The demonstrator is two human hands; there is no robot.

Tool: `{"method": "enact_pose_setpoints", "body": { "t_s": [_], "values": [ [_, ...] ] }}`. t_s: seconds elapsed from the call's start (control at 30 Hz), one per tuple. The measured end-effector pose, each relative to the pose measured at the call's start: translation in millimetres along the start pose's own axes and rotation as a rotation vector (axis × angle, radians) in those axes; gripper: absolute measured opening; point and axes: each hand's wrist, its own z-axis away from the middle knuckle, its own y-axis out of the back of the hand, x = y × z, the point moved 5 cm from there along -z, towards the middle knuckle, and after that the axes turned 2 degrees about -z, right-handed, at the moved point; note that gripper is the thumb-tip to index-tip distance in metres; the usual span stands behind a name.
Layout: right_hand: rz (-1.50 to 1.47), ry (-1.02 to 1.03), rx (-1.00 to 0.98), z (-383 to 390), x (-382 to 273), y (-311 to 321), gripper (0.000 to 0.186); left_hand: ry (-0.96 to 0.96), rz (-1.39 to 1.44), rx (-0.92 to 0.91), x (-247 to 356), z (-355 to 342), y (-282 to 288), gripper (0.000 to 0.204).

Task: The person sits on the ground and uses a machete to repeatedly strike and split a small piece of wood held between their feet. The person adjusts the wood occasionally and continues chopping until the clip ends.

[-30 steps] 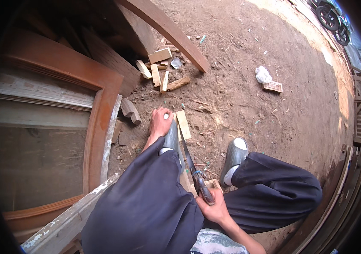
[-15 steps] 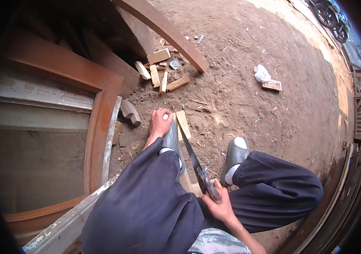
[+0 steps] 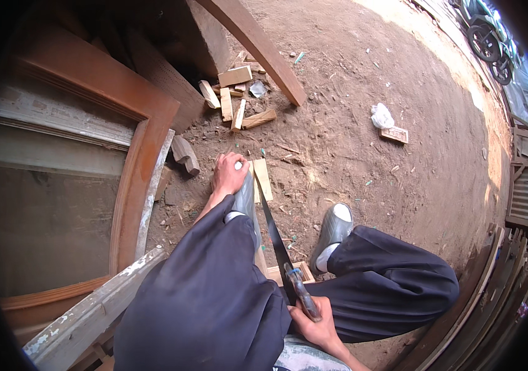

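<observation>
My right hand [image 3: 317, 324] is closed round the dark handle of a handsaw [image 3: 277, 247], which has a bit of blue near the blade. The long blade points away from me, its far end lying against a pale wood strip [image 3: 263, 179] on the ground. My left hand [image 3: 229, 175] is at the toe of my left grey shoe [image 3: 245, 193], beside that strip. Its fingers are curled, and what they grip is hidden. The left shoe stands along the wood, its contact partly covered by my trouser leg. My right shoe [image 3: 333, 232] rests on the dirt.
Offcut blocks [image 3: 234, 76] lie in a heap ahead, below a leaning curved plank [image 3: 257, 46]. A brown framed panel [image 3: 129, 198] stands at left. A small wooden frame [image 3: 299, 272] lies between my legs. Stacked boards [image 3: 493, 297] line the right; a motorcycle [image 3: 489, 43] stands far right.
My right hand has drawn the saw back toward me, and the blade has slid along the wood. My left hand stays by the shoe's toe. The whole view has shifted slightly.
</observation>
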Motion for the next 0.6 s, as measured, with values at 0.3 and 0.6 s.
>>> {"method": "enact_pose_setpoints", "body": {
  "t_s": [0.3,0.6],
  "values": [
    [0.072,0.074,0.065,-52.2,-4.0,-16.8,0.037,-0.027,-0.012,-0.001,-10.7,-2.3,-0.8,0.022],
    [0.077,0.078,0.053,-64.9,7.2,0.5,0.035,-0.030,-0.024,-0.012,-2.1,-5.7,-1.7,0.021]
  ]
}}
